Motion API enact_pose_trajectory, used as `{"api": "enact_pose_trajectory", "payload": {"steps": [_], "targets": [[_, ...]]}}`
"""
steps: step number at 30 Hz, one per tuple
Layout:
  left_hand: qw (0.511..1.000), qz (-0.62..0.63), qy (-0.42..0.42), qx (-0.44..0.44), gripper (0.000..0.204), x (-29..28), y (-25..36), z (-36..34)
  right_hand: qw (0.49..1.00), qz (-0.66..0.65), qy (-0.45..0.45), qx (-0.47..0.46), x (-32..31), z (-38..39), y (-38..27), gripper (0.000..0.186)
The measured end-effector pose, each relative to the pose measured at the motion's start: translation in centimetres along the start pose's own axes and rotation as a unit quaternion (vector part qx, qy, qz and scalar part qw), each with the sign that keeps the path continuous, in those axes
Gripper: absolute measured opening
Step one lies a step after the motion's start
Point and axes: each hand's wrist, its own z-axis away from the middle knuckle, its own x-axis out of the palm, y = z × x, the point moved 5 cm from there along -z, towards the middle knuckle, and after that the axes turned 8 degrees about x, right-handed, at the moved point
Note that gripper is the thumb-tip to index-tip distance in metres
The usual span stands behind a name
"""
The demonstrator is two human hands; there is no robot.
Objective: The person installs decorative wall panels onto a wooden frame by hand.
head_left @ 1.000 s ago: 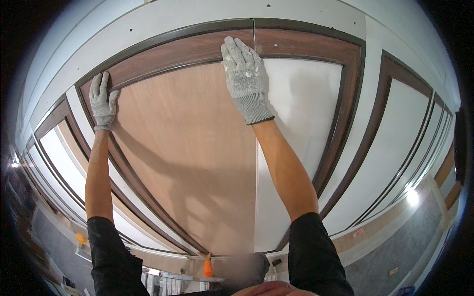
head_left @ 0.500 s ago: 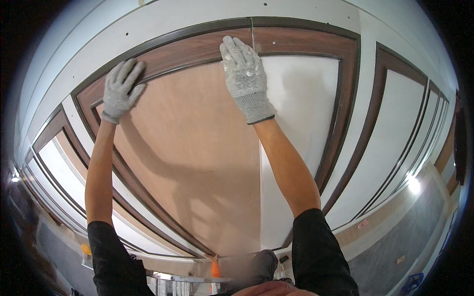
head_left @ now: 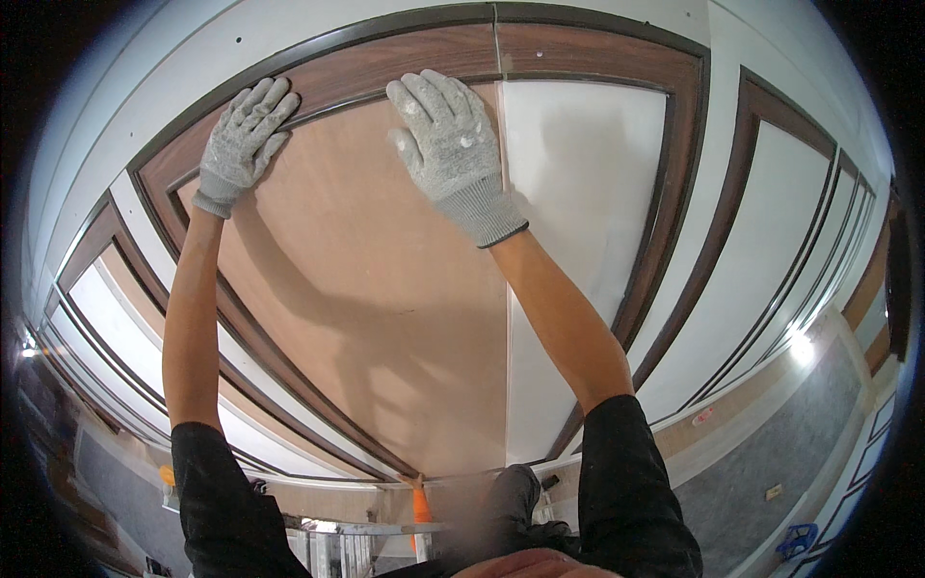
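Evidently, our fingers are extended and grip nothing: those of the left hand (head_left: 246, 144) lie slightly spread on the wood-grain top rail (head_left: 385, 56) at the upper left of the picture, while those of the right hand (head_left: 448, 144), thumb apart, reach over the dark inner trim (head_left: 337, 109) near upper centre. For firm, even pressing, we would do best to share the force between both hands and stay flat-fingered, so that no single spot takes it all. Near the pale seam (head_left: 497, 48) at top centre, we should feel for any step between the rail's two lengths. Below, the tan wood panel (head_left: 385, 231) fills the middle, beside a white panel (head_left: 588, 183) at right; we would avoid scuffing either with our gritty gloves.
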Motion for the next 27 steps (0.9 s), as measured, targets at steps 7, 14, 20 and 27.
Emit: {"api": "enact_pose_trajectory", "payload": {"steps": [7,14,20,27], "targets": [[1.0,-0.008,-0.02,0.001,0.053,-0.1,-0.1,0.2,0.998,-0.03,0.049,-0.038,-1.0,-1.7,1.0,0.035],[1.0,-0.02,-0.013,0.008,0.052,0.3,0.6,-0.2,0.991,-0.063,0.105,-0.046,0.4,-1.9,2.0,0.02],[1.0,-0.024,0.003,0.01,0.053,0.1,0.3,-0.3,0.984,-0.109,0.125,-0.062,1.1,-3.5,0.9,0.024],[1.0,-0.021,-0.017,0.003,0.052,-0.4,0.2,-0.4,0.977,-0.21,-0.006,-0.018,1.3,-6.4,0.4,0.053]]}}
